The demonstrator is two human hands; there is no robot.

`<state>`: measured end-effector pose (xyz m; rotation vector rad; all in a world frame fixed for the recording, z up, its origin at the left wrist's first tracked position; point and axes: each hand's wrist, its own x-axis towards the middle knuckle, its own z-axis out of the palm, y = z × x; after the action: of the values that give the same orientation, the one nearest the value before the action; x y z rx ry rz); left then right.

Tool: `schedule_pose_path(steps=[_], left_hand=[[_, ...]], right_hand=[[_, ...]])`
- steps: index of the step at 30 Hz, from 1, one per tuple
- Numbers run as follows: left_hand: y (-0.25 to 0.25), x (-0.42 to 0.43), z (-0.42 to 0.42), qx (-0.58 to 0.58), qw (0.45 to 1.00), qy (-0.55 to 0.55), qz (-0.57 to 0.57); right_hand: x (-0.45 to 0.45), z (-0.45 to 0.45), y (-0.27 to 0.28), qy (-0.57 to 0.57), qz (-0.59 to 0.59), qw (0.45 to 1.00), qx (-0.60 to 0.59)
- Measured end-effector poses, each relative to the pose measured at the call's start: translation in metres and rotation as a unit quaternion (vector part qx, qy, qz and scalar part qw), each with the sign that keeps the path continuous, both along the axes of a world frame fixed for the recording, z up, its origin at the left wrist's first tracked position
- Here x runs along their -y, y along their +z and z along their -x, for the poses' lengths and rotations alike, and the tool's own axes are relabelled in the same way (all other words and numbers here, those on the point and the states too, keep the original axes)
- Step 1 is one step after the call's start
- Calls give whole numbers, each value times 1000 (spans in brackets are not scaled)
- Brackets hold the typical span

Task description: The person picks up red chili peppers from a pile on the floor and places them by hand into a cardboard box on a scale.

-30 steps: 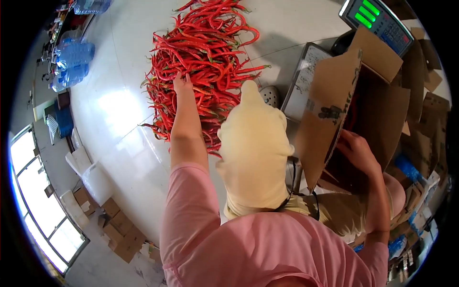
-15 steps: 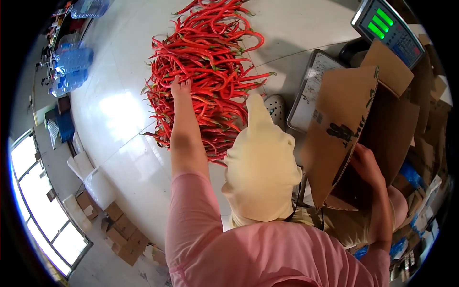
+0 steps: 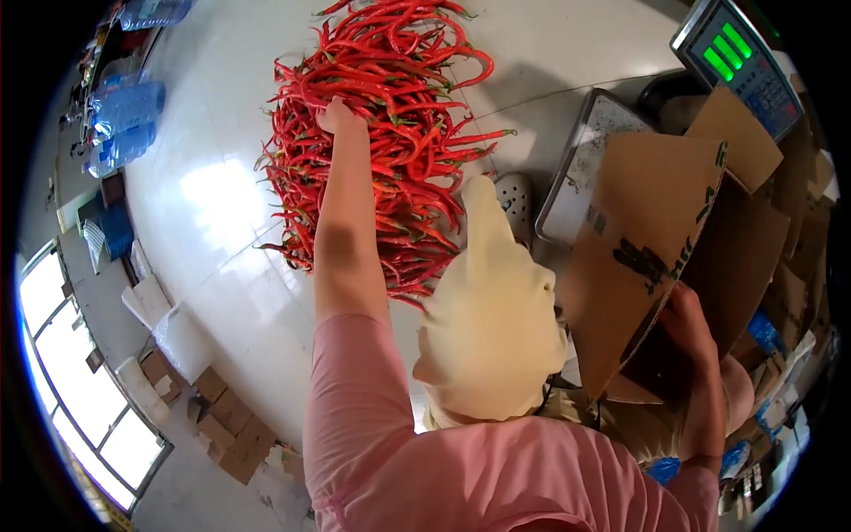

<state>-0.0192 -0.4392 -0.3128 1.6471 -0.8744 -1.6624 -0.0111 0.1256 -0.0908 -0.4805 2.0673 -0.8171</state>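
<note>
A long heap of red chili peppers (image 3: 399,168) with green stems lies on the pale tiled floor. My left hand (image 3: 339,116) reaches into the heap's upper left part, its fingers curled down around peppers; the fingertips are hidden. At the right, an open cardboard box (image 3: 643,239) is tilted towards me, with dark writing on its side. My right hand (image 3: 685,319) is at the box's near edge, fingers bent over the cardboard and partly inside. Little of the box's inside shows.
A platform scale (image 3: 581,168) stands behind the box, its display (image 3: 729,51) lit green. A grey clog (image 3: 513,202) is beside the heap. A cream cloth shape (image 3: 492,319) covers the middle. Blue water bottles (image 3: 128,108) and small cartons (image 3: 235,426) line the left.
My left hand has moved up and slightly right over the heap, and its fingers have closed into the peppers. My right hand stays at the box. The view has shifted slightly.
</note>
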Motion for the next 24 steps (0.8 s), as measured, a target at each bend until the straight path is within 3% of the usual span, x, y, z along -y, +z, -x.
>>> schedule_pose_path(steps=[3, 6, 8, 14, 16, 21, 24], left_hand=[[-2, -5, 27, 94, 993, -4, -75], [3, -17, 42, 83, 993, 3, -86], [-42, 9, 45, 80, 993, 56, -64], [-40, 14, 47, 168, 985, 2, -22], [-11, -4, 36, 181, 983, 4, -20], [7, 7, -16, -66, 996, -6, -51], [41, 10, -47, -237, 963, -114, -57]], right_hand=[[-1, 2, 0, -10, -7, 1000, -9], [-1, 3, -3, -19, -17, 1000, 0], [-1, 4, -6, -25, -13, 1000, 0], [-1, 7, -6, -21, -19, 999, -18], [4, 8, -1, -11, -19, 999, -35], [8, 8, 14, -9, -1, 999, -48], [8, 3, 24, 7, 17, 997, -69]])
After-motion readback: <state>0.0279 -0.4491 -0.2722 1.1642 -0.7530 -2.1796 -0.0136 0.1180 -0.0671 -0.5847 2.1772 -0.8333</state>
